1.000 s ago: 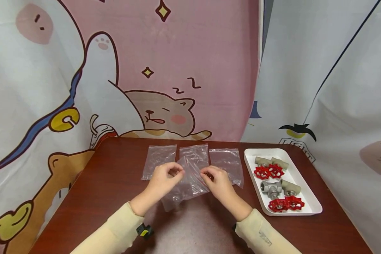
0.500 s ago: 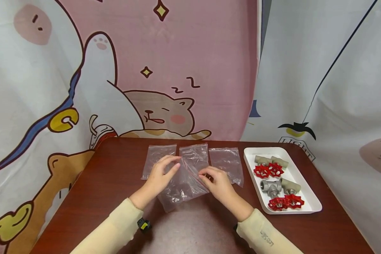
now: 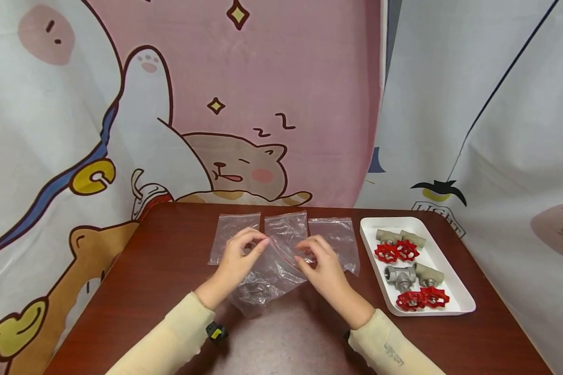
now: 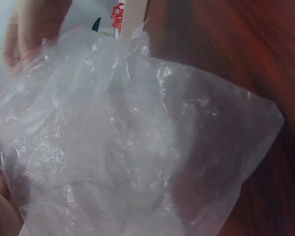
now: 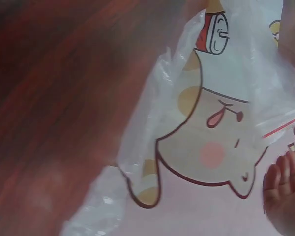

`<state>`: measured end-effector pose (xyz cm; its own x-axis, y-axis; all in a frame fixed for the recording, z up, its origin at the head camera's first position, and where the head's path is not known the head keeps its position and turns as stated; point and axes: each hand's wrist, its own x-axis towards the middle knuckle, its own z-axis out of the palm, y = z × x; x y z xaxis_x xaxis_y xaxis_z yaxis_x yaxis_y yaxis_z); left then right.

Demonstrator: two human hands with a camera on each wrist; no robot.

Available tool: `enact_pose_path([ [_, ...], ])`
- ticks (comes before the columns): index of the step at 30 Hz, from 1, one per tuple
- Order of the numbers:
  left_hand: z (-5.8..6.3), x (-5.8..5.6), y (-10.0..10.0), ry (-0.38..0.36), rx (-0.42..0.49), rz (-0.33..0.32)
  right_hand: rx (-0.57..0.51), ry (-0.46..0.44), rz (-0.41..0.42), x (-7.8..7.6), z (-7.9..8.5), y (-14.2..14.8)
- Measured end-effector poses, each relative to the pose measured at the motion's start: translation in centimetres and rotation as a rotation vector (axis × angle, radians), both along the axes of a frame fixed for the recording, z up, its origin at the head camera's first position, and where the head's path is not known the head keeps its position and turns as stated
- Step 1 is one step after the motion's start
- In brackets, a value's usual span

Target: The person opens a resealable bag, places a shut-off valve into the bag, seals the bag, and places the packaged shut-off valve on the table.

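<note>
A clear zip-lock bag (image 3: 277, 273) with a red strip along its mouth hangs between my two hands in the head view. My left hand (image 3: 234, 263) pinches one end of the red strip between thumb and fingertips. At the strip's other end, the thumb of my right hand (image 3: 321, 263) touches the bag, with its bent fingers standing apart from the thumb. The left wrist view is mostly filled by the bag's crinkled film (image 4: 137, 128). In the right wrist view the red strip (image 5: 285, 127) reaches to the right hand (image 5: 285, 191) at the edge.
Behind the hands, a left bag (image 3: 234, 225), a middle bag (image 3: 286, 221) and a right bag (image 3: 335, 234) lie on the brown table (image 3: 169, 245). A white tray (image 3: 413, 224) at right holds several valves (image 3: 407, 251) with red handwheels. A printed curtain (image 3: 328, 104) hangs behind.
My left thumb and fingers, apart half a second ago, have come together on the strip. My right fingers have lifted from their pinch, and the strip now sags slightly.
</note>
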<state>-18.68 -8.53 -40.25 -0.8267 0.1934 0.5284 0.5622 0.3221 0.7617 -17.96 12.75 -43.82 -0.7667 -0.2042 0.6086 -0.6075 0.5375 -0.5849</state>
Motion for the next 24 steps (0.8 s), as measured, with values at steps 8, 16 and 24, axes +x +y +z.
enact_pose_path([
  [8, 1.6, 1.0, 0.6, 0.052, -0.01, -0.034, -0.042, 0.097, 0.112, 1.0, 1.7, -0.7],
  [16, -1.0, -0.6, 0.7, 0.167, -0.007, -0.089, -0.053, 0.022, 0.132, 0.8, 1.5, -1.2],
  [24, -1.2, -0.8, 0.6, 0.258, -0.048, -0.127, 0.064, -0.079, 0.175, 0.9, 2.0, -1.5],
])
